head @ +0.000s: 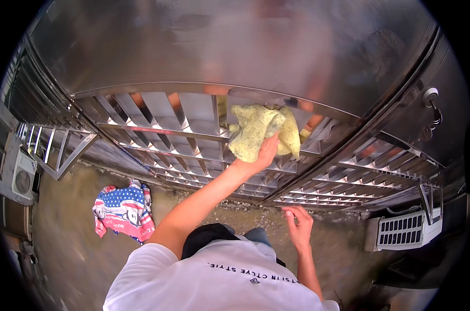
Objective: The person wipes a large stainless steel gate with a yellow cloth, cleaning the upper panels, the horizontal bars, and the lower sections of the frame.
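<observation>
My left hand (267, 153) grips a damp-looking yellow cloth (250, 132), which is bunched against the lattice of a shiny stainless steel door panel (204, 155). Part of the cloth drapes over the bars, and my fingers are mostly hidden behind it. Lower and to the right, my right hand (299, 225) hangs in front of the lattice, fingers loosely curled, the thumb apart from them and nothing seen in it. Above the bars, a smooth steel sheet (172, 46) carries blurred reflections.
Keys (435, 116) hang from a lock on the right-hand door. A patterned red, white and blue fabric (124, 210) lies on the concrete floor (67, 248) at left. Air conditioner units (410, 229) (24, 177) stand on both sides. A metal frame (64, 155) juts out at left.
</observation>
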Motion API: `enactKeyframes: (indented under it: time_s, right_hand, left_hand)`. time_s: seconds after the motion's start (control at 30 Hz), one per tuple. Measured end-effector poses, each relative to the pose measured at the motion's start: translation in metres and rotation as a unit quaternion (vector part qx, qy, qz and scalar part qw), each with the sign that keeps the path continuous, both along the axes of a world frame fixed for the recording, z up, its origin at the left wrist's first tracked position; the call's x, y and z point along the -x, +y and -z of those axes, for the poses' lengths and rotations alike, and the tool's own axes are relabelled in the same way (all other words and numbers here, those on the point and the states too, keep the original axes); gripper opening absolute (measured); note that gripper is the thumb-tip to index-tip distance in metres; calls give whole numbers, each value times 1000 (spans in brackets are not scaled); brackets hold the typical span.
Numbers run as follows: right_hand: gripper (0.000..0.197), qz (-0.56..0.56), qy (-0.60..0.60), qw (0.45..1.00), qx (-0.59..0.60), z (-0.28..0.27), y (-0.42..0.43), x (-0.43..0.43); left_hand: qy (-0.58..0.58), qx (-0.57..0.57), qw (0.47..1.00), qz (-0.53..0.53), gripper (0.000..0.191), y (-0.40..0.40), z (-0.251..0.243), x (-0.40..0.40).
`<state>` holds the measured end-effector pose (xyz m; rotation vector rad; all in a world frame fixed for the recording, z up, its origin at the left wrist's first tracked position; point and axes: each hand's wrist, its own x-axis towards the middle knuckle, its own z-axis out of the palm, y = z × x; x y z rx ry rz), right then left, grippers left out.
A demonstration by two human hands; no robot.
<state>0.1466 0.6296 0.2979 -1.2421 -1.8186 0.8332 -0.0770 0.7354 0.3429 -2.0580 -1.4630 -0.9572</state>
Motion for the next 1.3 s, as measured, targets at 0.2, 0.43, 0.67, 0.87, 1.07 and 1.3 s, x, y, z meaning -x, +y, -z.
enactKeyframes:
  time_s: [0.2,0.43,0.67,0.87,1.07,1.3]
  right_hand:
    - [13,-4,-10,1000,13,-3,1,-5]
    - [13,-26,-1,999,-25,-2,5,-1]
    - [12,-9,18,999,-36,-8,5,-10]
    - [12,2,10,1000,-28,-6,5,-16]
    - [13,103,23,988,-111,-25,19,-25]
    - [41,229,-30,936,-264,-55,75,-43]
  left_hand:
    - [-45,-31,998,-1,44,-34,41,-9]
    - [-26,-34,984,172,36,-39,-4,-30]
    - [-79,-3,985,156,31,26,0,-68]
    - [-64,36,986,149,42,-27,50,-60]
    - [-61,-16,993,98,38,-105,83,45]
    - [-218,-101,941,-237,40,-158,56,258]
